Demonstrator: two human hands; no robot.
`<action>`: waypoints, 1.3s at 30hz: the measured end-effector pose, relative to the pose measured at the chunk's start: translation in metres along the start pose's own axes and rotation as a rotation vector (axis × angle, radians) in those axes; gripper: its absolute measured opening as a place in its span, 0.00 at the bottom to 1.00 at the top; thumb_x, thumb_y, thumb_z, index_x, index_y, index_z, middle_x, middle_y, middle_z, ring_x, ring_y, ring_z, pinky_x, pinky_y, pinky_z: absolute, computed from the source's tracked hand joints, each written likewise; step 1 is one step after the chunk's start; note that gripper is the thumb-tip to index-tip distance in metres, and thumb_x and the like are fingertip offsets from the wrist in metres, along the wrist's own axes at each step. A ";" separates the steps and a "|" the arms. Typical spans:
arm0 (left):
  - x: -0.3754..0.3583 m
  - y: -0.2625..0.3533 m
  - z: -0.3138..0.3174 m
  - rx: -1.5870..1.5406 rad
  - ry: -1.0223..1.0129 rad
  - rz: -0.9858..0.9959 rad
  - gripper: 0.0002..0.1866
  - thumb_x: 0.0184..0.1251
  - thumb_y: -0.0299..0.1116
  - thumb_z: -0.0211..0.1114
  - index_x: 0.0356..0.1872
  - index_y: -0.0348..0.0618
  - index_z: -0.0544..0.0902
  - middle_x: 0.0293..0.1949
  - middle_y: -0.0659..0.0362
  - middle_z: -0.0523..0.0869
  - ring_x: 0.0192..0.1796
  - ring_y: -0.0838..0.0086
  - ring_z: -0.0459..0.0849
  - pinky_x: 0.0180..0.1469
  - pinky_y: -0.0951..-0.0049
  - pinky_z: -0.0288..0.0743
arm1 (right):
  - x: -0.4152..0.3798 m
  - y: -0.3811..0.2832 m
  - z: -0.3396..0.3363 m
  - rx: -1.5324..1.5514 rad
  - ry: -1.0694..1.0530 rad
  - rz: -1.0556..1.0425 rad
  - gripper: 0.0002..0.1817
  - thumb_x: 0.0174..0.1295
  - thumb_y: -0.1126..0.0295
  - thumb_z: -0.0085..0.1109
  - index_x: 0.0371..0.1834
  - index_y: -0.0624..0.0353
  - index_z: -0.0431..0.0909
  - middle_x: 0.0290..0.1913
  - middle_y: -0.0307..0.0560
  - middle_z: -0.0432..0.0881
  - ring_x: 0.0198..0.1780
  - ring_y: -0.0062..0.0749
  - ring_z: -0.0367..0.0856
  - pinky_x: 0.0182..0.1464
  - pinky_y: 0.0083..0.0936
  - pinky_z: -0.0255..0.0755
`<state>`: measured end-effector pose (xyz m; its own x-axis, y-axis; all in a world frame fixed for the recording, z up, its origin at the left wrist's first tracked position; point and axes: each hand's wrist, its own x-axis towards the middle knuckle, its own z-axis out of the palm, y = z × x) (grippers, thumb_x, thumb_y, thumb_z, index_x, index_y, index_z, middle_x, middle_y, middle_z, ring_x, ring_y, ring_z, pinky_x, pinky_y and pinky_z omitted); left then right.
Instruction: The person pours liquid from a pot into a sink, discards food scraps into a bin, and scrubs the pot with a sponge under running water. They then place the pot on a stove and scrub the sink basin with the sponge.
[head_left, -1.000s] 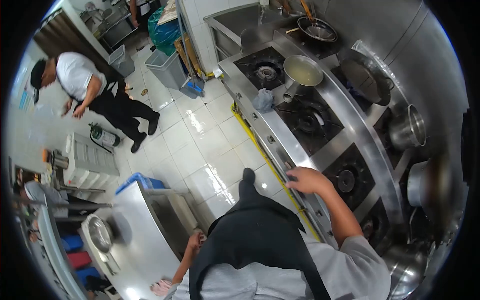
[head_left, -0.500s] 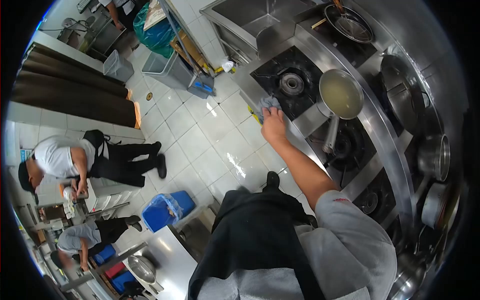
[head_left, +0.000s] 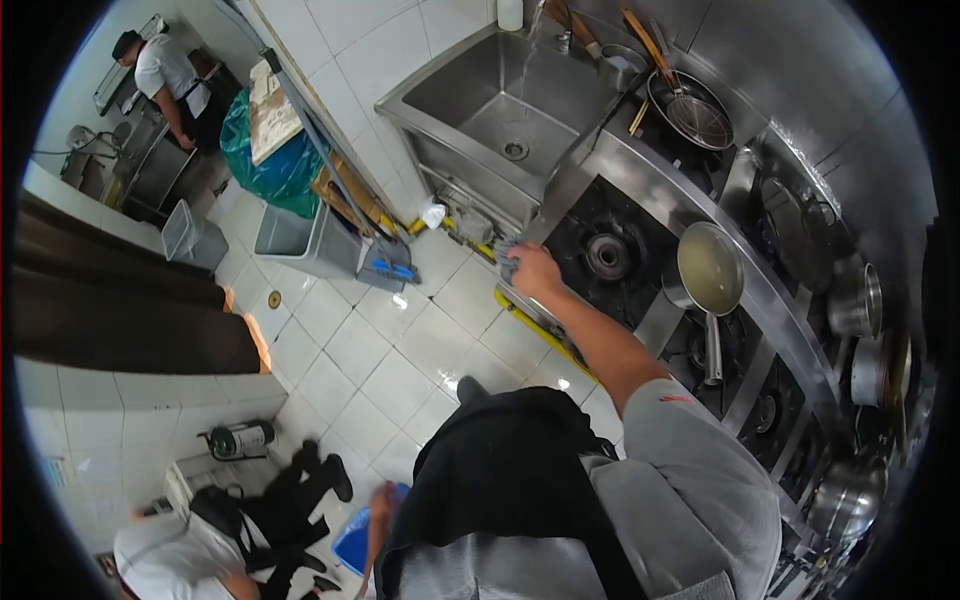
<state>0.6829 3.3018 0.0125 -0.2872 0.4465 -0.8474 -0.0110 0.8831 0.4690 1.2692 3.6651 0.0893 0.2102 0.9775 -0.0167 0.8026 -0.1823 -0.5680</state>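
My right hand (head_left: 537,271) is closed round a crumpled grey cloth (head_left: 509,258). It is at the front corner of the steel stove, near the sink end, with the cloth against the edge. Just beyond the fingers is a black gas burner (head_left: 607,257). A saucepan (head_left: 712,268) with pale liquid rests on the stove to the right, its handle pointing toward me. My left hand (head_left: 380,505) hangs low beside my black apron, smeared by motion, so its fingers do not show clearly.
Water runs from a tap into the steel sink (head_left: 516,150). A wire strainer lies on a pan (head_left: 690,108) at the back. More pots line the right. Grey bins, a broom and dustpan (head_left: 388,270) stand on the left floor. One co-worker (head_left: 190,545) is lower left, another far back.
The view has turned, bringing more of the sink in. My right hand with the cloth has moved along the stove's front edge toward the sink. My left hand has come into view.
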 end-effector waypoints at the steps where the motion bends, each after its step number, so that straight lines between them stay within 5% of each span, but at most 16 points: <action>1: 0.021 0.040 -0.014 -0.058 0.019 0.017 0.18 0.71 0.46 0.62 0.54 0.46 0.83 0.48 0.56 0.86 0.47 0.64 0.86 0.41 0.63 0.78 | 0.004 0.008 -0.007 0.065 -0.026 0.060 0.25 0.51 0.69 0.67 0.56 0.47 0.87 0.54 0.53 0.85 0.58 0.52 0.83 0.60 0.39 0.78; 4: 0.079 0.164 -0.044 -0.019 0.047 0.154 0.25 0.75 0.51 0.60 0.64 0.46 0.77 0.60 0.55 0.83 0.55 0.61 0.84 0.55 0.56 0.75 | 0.018 0.058 -0.029 0.470 -0.057 0.347 0.25 0.47 0.72 0.66 0.54 0.52 0.87 0.34 0.48 0.89 0.39 0.39 0.88 0.42 0.33 0.81; 8: 0.101 0.303 -0.036 0.100 0.034 0.283 0.29 0.75 0.55 0.61 0.67 0.48 0.76 0.65 0.54 0.82 0.61 0.56 0.83 0.60 0.50 0.72 | 0.041 0.073 -0.115 0.923 0.262 0.597 0.26 0.52 0.78 0.62 0.58 0.54 0.83 0.34 0.38 0.79 0.32 0.26 0.76 0.30 0.29 0.68; 10: 0.113 0.335 -0.023 0.154 -0.012 0.273 0.28 0.75 0.55 0.61 0.67 0.49 0.77 0.65 0.54 0.82 0.60 0.57 0.84 0.60 0.50 0.73 | 0.071 0.101 -0.145 0.779 0.420 0.566 0.27 0.55 0.75 0.65 0.62 0.58 0.82 0.40 0.44 0.86 0.40 0.29 0.81 0.43 0.26 0.75; 12: 0.135 0.349 -0.008 0.200 -0.065 0.261 0.27 0.75 0.54 0.60 0.66 0.50 0.78 0.61 0.55 0.84 0.57 0.60 0.86 0.55 0.53 0.76 | 0.113 0.114 -0.160 0.343 0.619 0.402 0.29 0.58 0.70 0.66 0.66 0.59 0.80 0.49 0.59 0.88 0.48 0.45 0.87 0.54 0.34 0.78; 14: 0.163 0.344 -0.004 0.305 -0.188 0.208 0.25 0.74 0.50 0.60 0.65 0.51 0.79 0.55 0.59 0.85 0.49 0.64 0.88 0.46 0.61 0.80 | 0.160 0.153 -0.144 -0.023 0.614 0.381 0.31 0.57 0.70 0.66 0.68 0.57 0.78 0.59 0.63 0.83 0.55 0.56 0.83 0.58 0.40 0.79; 17: 0.159 0.340 0.003 0.613 -0.264 0.083 0.23 0.73 0.48 0.61 0.64 0.51 0.80 0.52 0.58 0.87 0.49 0.64 0.89 0.47 0.61 0.81 | 0.180 0.157 -0.089 -0.313 0.386 0.449 0.32 0.54 0.70 0.67 0.67 0.56 0.79 0.65 0.62 0.78 0.59 0.63 0.78 0.61 0.46 0.78; 19: 0.156 0.353 0.013 0.841 -0.301 0.130 0.22 0.74 0.48 0.62 0.62 0.50 0.81 0.50 0.57 0.88 0.48 0.65 0.89 0.48 0.61 0.81 | 0.172 0.119 -0.082 -0.315 0.226 0.513 0.30 0.52 0.72 0.65 0.64 0.57 0.80 0.62 0.60 0.78 0.60 0.64 0.76 0.63 0.49 0.76; 22: 0.162 0.389 0.023 0.970 -0.300 0.158 0.20 0.74 0.48 0.64 0.59 0.48 0.84 0.48 0.55 0.89 0.48 0.65 0.89 0.49 0.62 0.81 | 0.121 0.063 -0.059 -0.390 0.370 0.321 0.26 0.50 0.73 0.64 0.58 0.59 0.82 0.55 0.58 0.79 0.57 0.58 0.78 0.57 0.49 0.79; 24: 0.180 0.426 0.035 1.001 -0.282 0.166 0.19 0.74 0.48 0.65 0.57 0.47 0.85 0.47 0.54 0.90 0.48 0.66 0.89 0.50 0.62 0.81 | 0.081 0.037 -0.038 -0.270 0.091 0.449 0.23 0.51 0.71 0.63 0.55 0.56 0.84 0.56 0.55 0.79 0.61 0.54 0.78 0.59 0.45 0.79; 26: 0.207 0.468 0.059 1.036 -0.278 0.213 0.19 0.75 0.47 0.66 0.55 0.46 0.87 0.45 0.53 0.91 0.48 0.67 0.89 0.51 0.62 0.81 | 0.047 0.013 -0.032 -0.109 0.101 0.378 0.19 0.46 0.68 0.65 0.44 0.53 0.86 0.51 0.54 0.81 0.55 0.55 0.80 0.54 0.49 0.80; 29: 0.250 0.549 0.112 1.192 -0.347 0.640 0.19 0.74 0.48 0.68 0.51 0.43 0.89 0.46 0.51 0.92 0.51 0.65 0.90 0.54 0.62 0.81 | 0.017 -0.009 -0.055 -0.009 -0.029 0.452 0.15 0.45 0.66 0.67 0.38 0.50 0.89 0.43 0.52 0.84 0.50 0.53 0.83 0.51 0.46 0.80; 30: 0.237 0.593 0.152 1.156 -0.253 0.494 0.19 0.74 0.47 0.68 0.52 0.40 0.88 0.47 0.50 0.92 0.53 0.63 0.89 0.56 0.61 0.81 | 0.006 -0.012 -0.069 0.021 -0.072 0.507 0.13 0.45 0.67 0.66 0.37 0.52 0.90 0.40 0.53 0.85 0.48 0.53 0.85 0.50 0.45 0.80; 34: 0.210 0.741 0.288 1.050 -0.441 1.090 0.19 0.77 0.43 0.64 0.50 0.34 0.86 0.45 0.47 0.91 0.50 0.60 0.89 0.54 0.66 0.80 | -0.028 -0.038 -0.159 0.058 -0.105 1.035 0.15 0.47 0.67 0.64 0.38 0.54 0.92 0.42 0.58 0.87 0.47 0.58 0.86 0.50 0.47 0.79; 35: 0.171 0.778 0.334 0.958 -0.453 0.978 0.17 0.77 0.42 0.65 0.49 0.34 0.86 0.43 0.48 0.91 0.48 0.61 0.89 0.53 0.66 0.80 | -0.043 -0.029 -0.160 0.018 -0.063 1.128 0.18 0.47 0.67 0.65 0.44 0.55 0.89 0.44 0.61 0.86 0.49 0.60 0.85 0.52 0.48 0.79; 39: 0.205 0.867 0.458 0.877 -0.486 1.581 0.10 0.69 0.35 0.70 0.45 0.42 0.88 0.49 0.49 0.89 0.59 0.55 0.85 0.62 0.60 0.77 | -0.136 0.074 -0.059 -0.213 0.243 1.088 0.37 0.48 0.67 0.70 0.66 0.62 0.78 0.53 0.73 0.82 0.56 0.68 0.81 0.58 0.50 0.77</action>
<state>1.0534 4.2248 0.1312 0.7247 0.6776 0.1252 0.4357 -0.5914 0.6785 1.3324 3.5120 0.0979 0.9382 0.2468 -0.2425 0.2012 -0.9594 -0.1978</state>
